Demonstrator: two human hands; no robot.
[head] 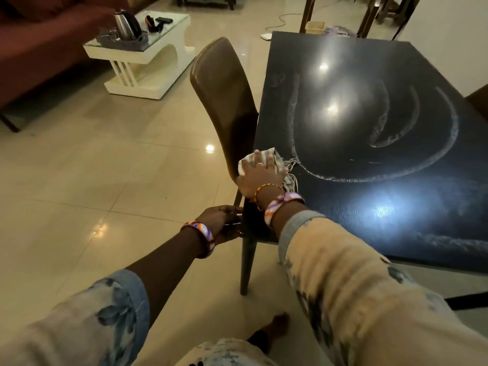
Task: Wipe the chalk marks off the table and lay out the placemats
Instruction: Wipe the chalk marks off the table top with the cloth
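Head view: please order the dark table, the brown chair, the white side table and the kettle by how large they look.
1. dark table
2. brown chair
3. white side table, farther away, so its rank against the chair is unsure
4. kettle

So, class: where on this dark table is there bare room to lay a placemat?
Nearly all of the table is bare of objects, from the far edge to the near one. Only the left edge is taken, where the right hand presses the cloth. Chalk arcs remain.
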